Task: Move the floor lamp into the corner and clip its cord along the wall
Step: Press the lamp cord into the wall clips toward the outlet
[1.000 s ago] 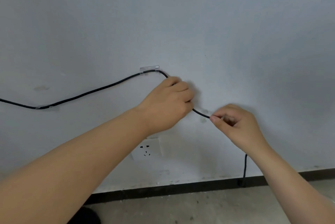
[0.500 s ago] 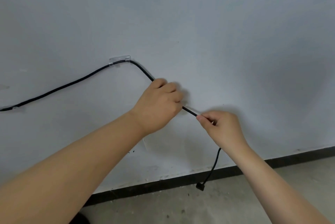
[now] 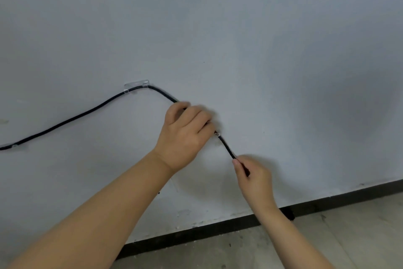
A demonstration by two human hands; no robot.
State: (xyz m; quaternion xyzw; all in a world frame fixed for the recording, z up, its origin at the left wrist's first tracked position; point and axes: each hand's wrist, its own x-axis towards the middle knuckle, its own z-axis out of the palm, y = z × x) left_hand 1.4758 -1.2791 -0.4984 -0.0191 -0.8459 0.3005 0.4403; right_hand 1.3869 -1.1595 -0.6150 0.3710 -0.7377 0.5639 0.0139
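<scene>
Your two bare forearms reach up from the bottom edge toward a pale wall (image 3: 239, 29). Your right hand (image 3: 254, 178), lower and nearer the floor (image 3: 327, 236), pinches the black cord (image 3: 72, 118) between closed fingers. Your left hand (image 3: 185, 132) is curled around the cord higher up, pressing it against the wall. Beyond, the cord runs left through a clear clip (image 3: 136, 86), then down to a second clip (image 3: 14, 145) at the left edge.
</scene>
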